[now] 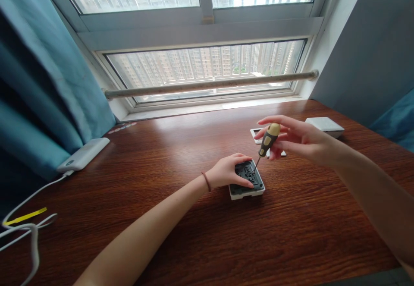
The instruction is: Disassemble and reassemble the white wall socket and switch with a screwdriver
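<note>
A small square box point(247, 193) with a white rim and a dark grey inner plate lies on the wooden table. It looks like a wall socket with its cover off. My left hand point(230, 170) grips it from the left, fingers along the far edge and thumb across the near part of the plate. Above it, my right hand point(299, 137) holds a screwdriver point(269, 140) with a yellow and dark grey handle. The screwdriver leans to the right, its tip down at the plate's right half. What exactly the tip touches is too small to tell.
Behind my right hand lie a white frame point(254, 136) and a small white piece point(283, 153), partly hidden. A white box point(325, 125) stands at the right. On the left are a white power bank point(84, 154), its cable point(37, 191) and a blue curtain point(61, 83).
</note>
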Motion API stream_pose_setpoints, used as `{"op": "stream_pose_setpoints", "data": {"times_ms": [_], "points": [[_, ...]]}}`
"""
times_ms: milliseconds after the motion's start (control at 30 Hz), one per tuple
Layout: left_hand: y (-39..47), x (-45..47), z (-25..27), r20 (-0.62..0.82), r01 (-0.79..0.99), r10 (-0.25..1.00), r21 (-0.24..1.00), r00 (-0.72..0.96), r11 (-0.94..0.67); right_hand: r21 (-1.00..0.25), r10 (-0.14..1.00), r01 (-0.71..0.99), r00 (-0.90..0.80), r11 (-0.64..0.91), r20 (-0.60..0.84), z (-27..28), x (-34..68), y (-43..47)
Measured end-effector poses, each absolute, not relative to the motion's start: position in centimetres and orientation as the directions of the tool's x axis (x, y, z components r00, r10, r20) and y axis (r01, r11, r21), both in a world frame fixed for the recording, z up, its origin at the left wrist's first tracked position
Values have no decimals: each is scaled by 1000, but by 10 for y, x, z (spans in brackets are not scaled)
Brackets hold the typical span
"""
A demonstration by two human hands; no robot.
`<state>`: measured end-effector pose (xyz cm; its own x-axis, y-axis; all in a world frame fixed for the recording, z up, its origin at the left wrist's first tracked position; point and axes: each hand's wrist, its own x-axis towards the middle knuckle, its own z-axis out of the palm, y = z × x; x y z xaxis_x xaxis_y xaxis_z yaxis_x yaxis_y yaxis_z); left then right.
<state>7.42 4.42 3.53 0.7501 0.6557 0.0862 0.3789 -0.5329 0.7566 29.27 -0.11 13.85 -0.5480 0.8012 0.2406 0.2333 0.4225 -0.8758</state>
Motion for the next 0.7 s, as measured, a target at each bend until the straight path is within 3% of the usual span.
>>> {"op": "stream_pose_setpoints", "data": {"times_ms": [67, 167, 267, 367, 433, 533, 700], "points": [[44, 74, 35, 85, 380, 655, 755, 751, -534, -852, 819, 282, -516, 441, 253, 138, 293, -2], [44, 74, 35, 93, 377, 653, 751, 752, -541, -708, 863, 493, -274, 505, 425, 127, 285, -2], [44, 74, 35, 86, 378, 657, 759, 749, -531, -510, 779, 704, -98, 494, 620, 113, 273, -2], [45, 74, 35, 78, 379, 659, 765, 748, -520, -407, 698, 750, -100, 521, 709, 107, 265, -3], [45, 74, 35, 80, 377, 658, 765, 748, -522, -455, 706, 684, -124, 570, 698, 107, 264, -4], [45, 74, 35, 83, 380, 657, 758, 749, -530, -628, 771, 476, -202, 616, 604, 111, 267, -4], [43, 73, 38, 120, 373, 657, 741, 744, -558, -837, 838, 234, -385, 494, 387, 125, 280, -1]]}}
